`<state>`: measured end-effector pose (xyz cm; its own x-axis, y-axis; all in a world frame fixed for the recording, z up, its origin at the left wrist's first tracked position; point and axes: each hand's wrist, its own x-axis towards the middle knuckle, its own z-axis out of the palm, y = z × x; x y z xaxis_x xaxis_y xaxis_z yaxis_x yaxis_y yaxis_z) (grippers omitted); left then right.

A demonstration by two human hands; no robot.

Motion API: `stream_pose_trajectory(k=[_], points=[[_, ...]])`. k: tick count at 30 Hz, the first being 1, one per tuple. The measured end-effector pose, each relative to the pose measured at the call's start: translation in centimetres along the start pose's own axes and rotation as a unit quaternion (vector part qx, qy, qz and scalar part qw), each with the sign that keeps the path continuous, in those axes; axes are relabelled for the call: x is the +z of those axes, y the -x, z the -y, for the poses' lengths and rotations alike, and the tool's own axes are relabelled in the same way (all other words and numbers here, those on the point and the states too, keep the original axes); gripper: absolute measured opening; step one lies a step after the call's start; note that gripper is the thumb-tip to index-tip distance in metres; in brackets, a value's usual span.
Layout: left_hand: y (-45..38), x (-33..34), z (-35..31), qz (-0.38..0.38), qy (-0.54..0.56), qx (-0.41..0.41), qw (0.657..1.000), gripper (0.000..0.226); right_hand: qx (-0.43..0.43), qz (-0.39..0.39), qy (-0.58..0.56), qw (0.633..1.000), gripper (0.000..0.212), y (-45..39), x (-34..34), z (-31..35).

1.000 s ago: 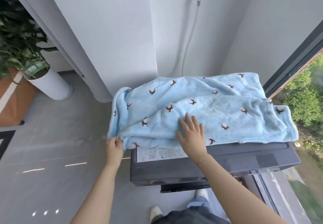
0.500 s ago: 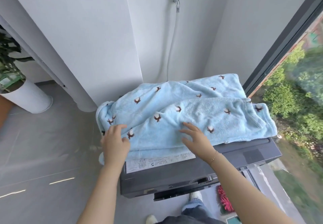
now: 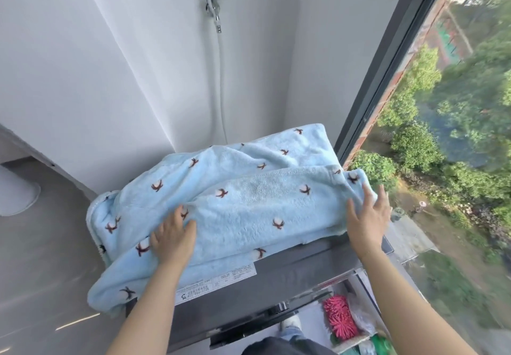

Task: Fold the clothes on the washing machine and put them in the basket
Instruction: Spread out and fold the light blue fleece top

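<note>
A light blue fleece garment with small brown-and-white cotton flowers lies spread over the top of the dark grey washing machine. Its left part hangs over the machine's left and front edges. My left hand lies flat on the cloth near the front left, fingers straight. My right hand rests on the garment's right end at the machine's right edge, fingers spread and straight. No basket shows in this view.
White walls stand close behind the machine, with a tap and hose above it. A large window runs along the right. Pink spiky items and bags lie on the floor at the lower right. A white plant pot stands left.
My left hand let go of the hanging left edge and moved up onto the cloth. My right hand slid from the middle to the garment's right end. The view turned right.
</note>
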<state>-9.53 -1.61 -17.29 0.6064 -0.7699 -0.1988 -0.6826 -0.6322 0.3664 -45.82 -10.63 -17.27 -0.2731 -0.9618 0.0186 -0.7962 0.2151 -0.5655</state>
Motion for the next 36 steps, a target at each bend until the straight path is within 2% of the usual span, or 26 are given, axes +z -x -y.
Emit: stream_pose_trajectory(k=[2, 4, 6, 9, 12, 14, 15, 17, 19, 20, 22, 24, 26, 27, 28, 30, 32, 34, 36], points=[[-0.7, -0.6, -1.4, -0.034, 0.04, -0.041, 0.998, 0.05, 0.054, 0.004, -0.048, 0.997, 0.063, -2.0, -1.0, -0.8], [-1.4, -0.9, -2.3, -0.034, 0.027, -0.056, 0.997, 0.048, 0.05, 0.071, -0.061, 0.994, 0.064, -3.8, -1.2, -1.3], [-1.6, -0.7, -2.5, -0.025, 0.008, -0.054, 0.998, 0.043, 0.025, 0.074, -0.073, 0.994, 0.04, -5.1, -1.2, -1.3], [-1.1, -0.6, -2.2, -0.051, 0.04, -0.034, 0.997, 0.033, -0.016, 0.031, -0.148, 0.988, 0.038, -6.6, -1.7, -0.7], [-0.1, -0.8, -1.5, -0.075, 0.116, 0.0, 0.99, 0.025, -0.007, -0.004, -0.225, 0.974, 0.027, -7.5, -3.0, -0.3], [0.1, -0.9, -1.2, -0.078, 0.121, 0.007, 0.99, 0.024, 0.013, -0.003, -0.216, 0.976, 0.016, -8.2, -3.4, -0.2], [0.1, -0.8, -1.0, -0.076, 0.103, 0.003, 0.992, 0.025, 0.03, 0.025, -0.186, 0.982, 0.008, -8.4, -3.2, -0.3], [0.0, -0.6, -1.1, -0.088, 0.042, -0.015, 0.995, 0.027, 0.064, 0.08, -0.097, 0.99, 0.034, -8.9, -2.4, -0.6], [0.1, -0.7, -2.0, -0.125, 0.009, -0.001, 0.992, 0.028, 0.061, 0.042, -0.05, 0.996, 0.045, -8.8, -1.7, 0.2], [0.3, -0.7, -2.8, -0.153, 0.011, 0.039, 0.987, 0.028, 0.032, -0.002, -0.043, 0.999, 0.043, -8.4, -1.4, 1.3], [0.3, -0.7, -4.3, -0.187, -0.008, 0.152, 0.97, 0.031, -0.085, -0.059, -0.063, 0.993, 0.037, -6.9, -0.4, 4.2], [-0.4, 0.2, -4.6, -0.136, -0.068, 0.212, 0.965, 0.042, -0.216, -0.025, -0.075, 0.973, 0.034, -5.2, 1.2, 7.0], [-1.3, 1.3, -3.7, -0.045, -0.1, 0.189, 0.976, 0.053, -0.307, 0.044, -0.009, 0.951, 0.034, -3.8, 3.7, 8.0], [-1.7, 1.9, -3.2, -0.015, -0.102, 0.169, 0.98, 0.056, -0.313, 0.086, 0.024, 0.946, 0.034, -3.3, 4.9, 7.8], [-2.1, 2.3, -2.7, 0.003, -0.096, 0.161, 0.982, 0.056, -0.291, 0.126, 0.045, 0.947, 0.034, -2.9, 5.8, 7.5], [-3.1, 1.9, -2.8, -0.031, -0.065, 0.156, 0.985, 0.046, -0.247, 0.15, 0.06, 0.956, 0.032, -3.3, 6.9, 7.3], [-5.2, 0.3, -3.8, -0.05, 0.022, 0.107, 0.993, 0.033, -0.197, 0.12, 0.025, 0.973, 0.019, -4.5, 7.0, 9.0], [-8.6, -1.3, -4.6, -0.059, 0.094, 0.081, 0.991, 0.024, -0.142, 0.083, -0.058, 0.985, 0.013, -6.9, 6.9, 11.8], [-12.4, -2.8, -5.6, -0.073, 0.061, 0.07, 0.993, 0.029, -0.121, 0.077, -0.09, 0.986, 0.02, -10.2, 7.0, 13.7]])
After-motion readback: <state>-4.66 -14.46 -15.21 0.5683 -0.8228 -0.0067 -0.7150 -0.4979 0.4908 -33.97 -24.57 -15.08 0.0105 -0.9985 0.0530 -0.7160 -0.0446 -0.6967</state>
